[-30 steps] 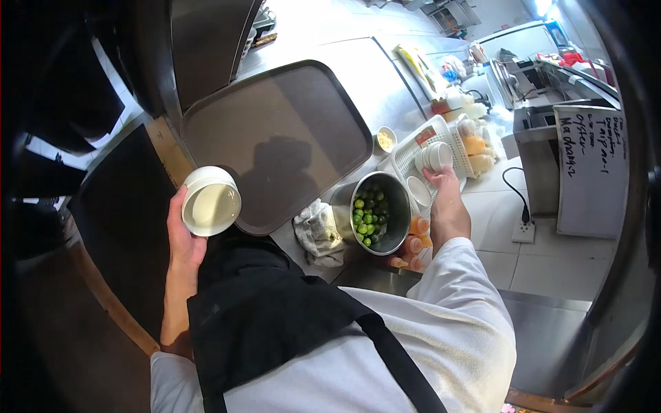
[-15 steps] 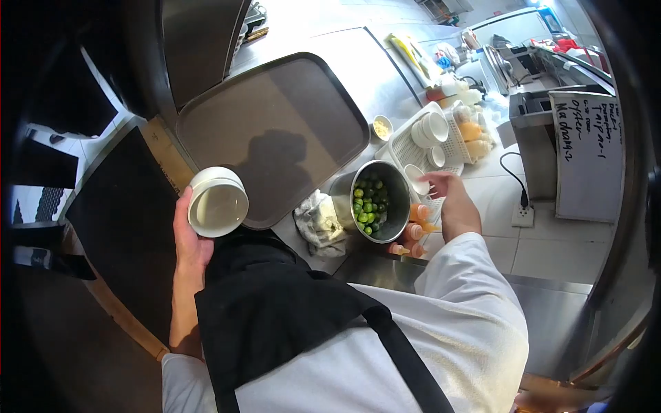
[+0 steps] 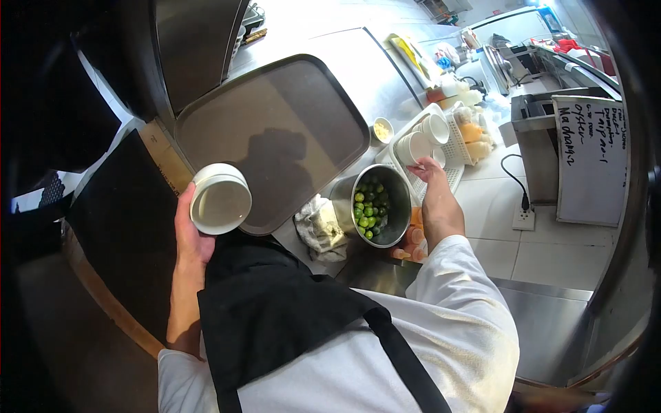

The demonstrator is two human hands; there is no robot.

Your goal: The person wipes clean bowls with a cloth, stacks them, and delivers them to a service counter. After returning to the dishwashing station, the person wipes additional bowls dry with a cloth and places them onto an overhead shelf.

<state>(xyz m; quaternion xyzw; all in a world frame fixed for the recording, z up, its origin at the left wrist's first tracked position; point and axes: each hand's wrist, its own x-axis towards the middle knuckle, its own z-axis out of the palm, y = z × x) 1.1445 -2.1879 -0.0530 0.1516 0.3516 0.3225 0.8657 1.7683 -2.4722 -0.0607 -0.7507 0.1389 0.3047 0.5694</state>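
Note:
My left hand (image 3: 189, 224) is closed around a pair of nested white bowls (image 3: 222, 203), tilted so the top one's inside faces me. At the white plastic basket (image 3: 394, 157), my right hand (image 3: 432, 177) grips a small white bowl (image 3: 414, 148) by its lower edge; the fingertips are partly hidden. More small white bowls (image 3: 436, 126) sit in the basket just behind it. Below my right hand stands a steel pot (image 3: 399, 230) holding green calamansi limes (image 3: 370, 206).
A large brown tray (image 3: 275, 131) lies on the counter, with a crumpled cloth (image 3: 320, 230) beside the pot. Orange-filled squeeze bottles (image 3: 413, 242) stand by my right forearm. A small dish of chopped yellow bits (image 3: 382, 129) sits near the tray. A cord runs to an outlet (image 3: 523, 219).
My right hand has moved up and slightly left, bringing the small bowl up beside the other bowls in the basket. My left hand holds its bowls almost still.

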